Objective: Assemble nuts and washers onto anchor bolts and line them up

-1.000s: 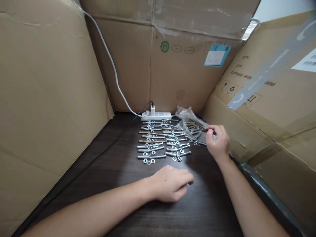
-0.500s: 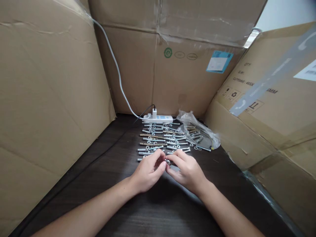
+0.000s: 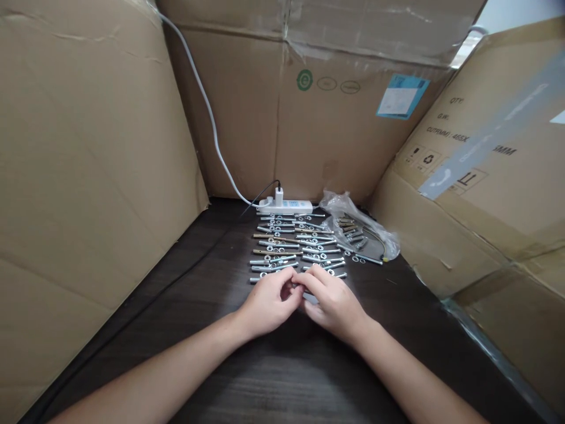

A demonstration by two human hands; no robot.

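My left hand (image 3: 267, 301) and my right hand (image 3: 334, 299) meet fingertip to fingertip just above the dark table. Both are closed, thumbs and fingers pinched together. What sits between them is mostly covered by the fingers; half a second ago a small shiny metal part showed there. Right behind the hands lie two columns of metal anchor bolts (image 3: 278, 244), silver and some brass-coloured. Loose washers and nuts (image 3: 323, 256) are scattered on and among them. The nearest bolts are partly hidden by my fingers.
A white power strip (image 3: 296, 206) with a plugged-in charger (image 3: 279, 196) stands behind the bolts. At right lies a clear plastic bag (image 3: 348, 209) with more bolts. Cardboard boxes (image 3: 101, 165) wall in three sides. A black cable (image 3: 176, 277) crosses the table at left.
My fingers have closed in further, and the shiny metal part between them is now mostly covered. The view has shifted slightly; the bolts lie as before.
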